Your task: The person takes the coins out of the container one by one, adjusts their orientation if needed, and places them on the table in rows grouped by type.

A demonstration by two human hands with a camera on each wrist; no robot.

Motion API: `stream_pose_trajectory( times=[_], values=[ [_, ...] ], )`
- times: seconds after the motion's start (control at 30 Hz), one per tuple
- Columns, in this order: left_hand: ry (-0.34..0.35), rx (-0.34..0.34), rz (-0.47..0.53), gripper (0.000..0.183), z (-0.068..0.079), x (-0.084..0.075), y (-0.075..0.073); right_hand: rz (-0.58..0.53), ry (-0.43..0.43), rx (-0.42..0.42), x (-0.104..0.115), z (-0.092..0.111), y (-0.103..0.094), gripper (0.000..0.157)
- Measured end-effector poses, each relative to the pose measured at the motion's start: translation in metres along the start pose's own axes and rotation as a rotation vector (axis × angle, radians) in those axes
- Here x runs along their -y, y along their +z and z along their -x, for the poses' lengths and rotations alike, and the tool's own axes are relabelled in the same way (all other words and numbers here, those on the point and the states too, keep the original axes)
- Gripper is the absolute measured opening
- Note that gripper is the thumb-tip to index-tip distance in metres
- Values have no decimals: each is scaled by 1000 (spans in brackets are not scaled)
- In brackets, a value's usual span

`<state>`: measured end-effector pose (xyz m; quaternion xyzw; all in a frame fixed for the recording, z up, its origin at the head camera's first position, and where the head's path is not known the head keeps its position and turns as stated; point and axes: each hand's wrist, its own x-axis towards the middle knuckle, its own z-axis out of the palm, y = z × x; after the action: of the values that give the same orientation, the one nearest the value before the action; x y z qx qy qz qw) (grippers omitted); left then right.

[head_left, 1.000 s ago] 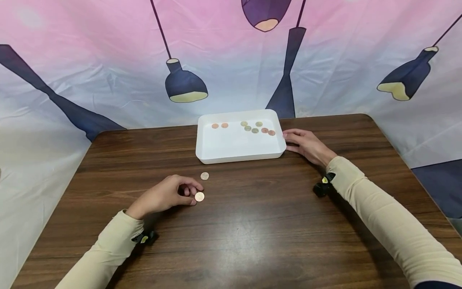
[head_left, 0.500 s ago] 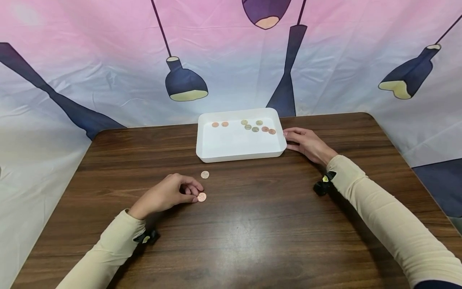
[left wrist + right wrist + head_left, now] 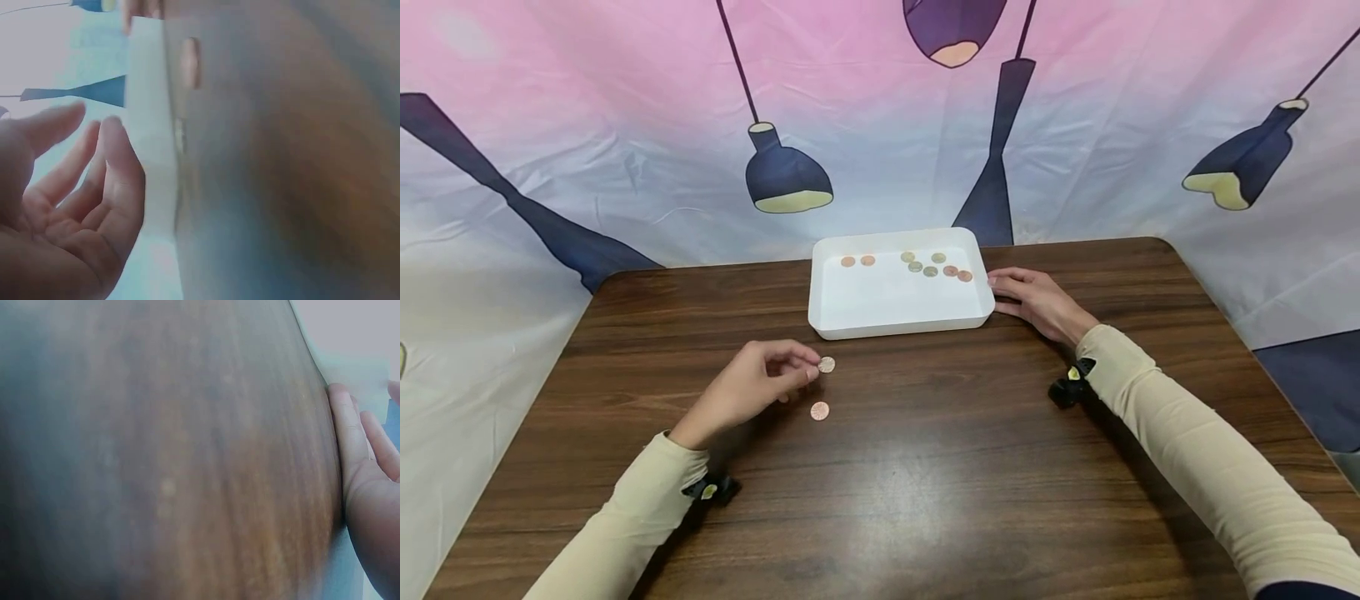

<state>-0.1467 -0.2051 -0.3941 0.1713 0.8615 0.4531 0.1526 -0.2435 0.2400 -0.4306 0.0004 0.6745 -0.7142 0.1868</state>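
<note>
1. Copper-coloured coin (image 3: 819, 411) lies flat on the wood-grain tabletop (image 3: 910, 467), and it's free! Half a second ago the left hand (image 3: 748, 387) is right at its edge; now that hand is further out, at the pale coin (image 3: 828, 365) just beyond.

2. So attention looks to be switching from copper to pale, I'd judge, with both coins out on the wood, short of the white tray (image 3: 887, 304).

3. Which way do they point? Round discs lying flat, so no long axis on either, and the face markings are too small to read. As a pair they line up away from the person, running towards the tray's left end.

4. Left hand, then: thumb and fingers loosely bent, a gap between them in its wrist view, gripping nothing that shows. From the head camera they overlap the pale coin's left edge; whether they touch it, I can't tell.

5. Out to the tray, long axis left to right, right end angled slightly away. Inside, towards the far side: two copper coins (image 3: 868, 260) at left, four yellowish coins (image 3: 930, 271) right of centre, two reddish coins (image 3: 965, 276) near the right end.

6. And the right hand (image 3: 1037, 302)? Same spot as a second ago, extended fingers resting against the tray's right end, not wrapped round it.
</note>
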Motion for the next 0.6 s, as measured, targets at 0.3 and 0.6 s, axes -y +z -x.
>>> stream_pose_trajectory(
  times=[0.3,0.6],
  values=[
    [44,-87,301,34,-60,-34,4,-4,-3,-23,-2,1,-3,46],
    [-67,-62,382,41,-118,-46,15,-3,-2,-15,-2,1,2,46]
  ],
)
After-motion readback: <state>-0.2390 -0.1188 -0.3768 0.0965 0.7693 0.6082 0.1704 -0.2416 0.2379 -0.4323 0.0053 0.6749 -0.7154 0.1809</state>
